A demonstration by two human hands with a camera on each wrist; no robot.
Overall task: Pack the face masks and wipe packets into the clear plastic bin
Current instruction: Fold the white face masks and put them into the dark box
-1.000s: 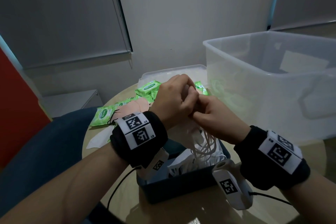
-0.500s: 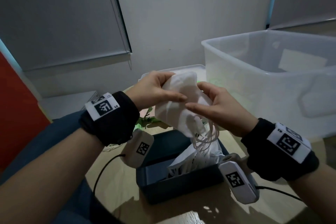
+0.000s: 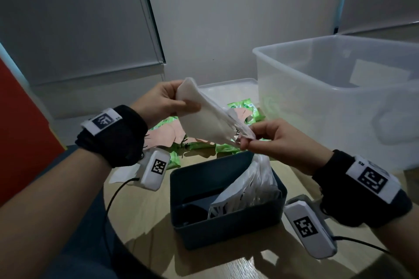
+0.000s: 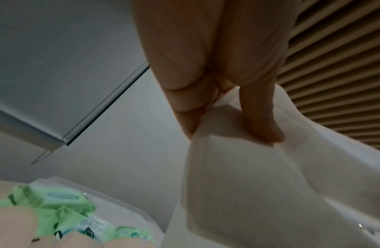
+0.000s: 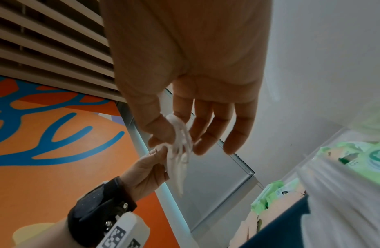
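White face mask (image 3: 204, 118) is hanging above the dark box (image 3: 226, 231), left hand (image 3: 158, 104) pinching its edge, right hand (image 3: 269, 138) pinching its loops. Clear plastic bin (image 3: 317, 106) is standing at two o'clock. Tangled loops risk dragging out other masks.

clear plastic bin (image 3: 294, 88) open-topped, dark box (image 3: 226, 229) below hands

We cannot read the print on the green packets (image 3: 243, 106), it is too small. The clear bin (image 3: 340, 106) is cut by the right edge. The left wrist view is blurred.
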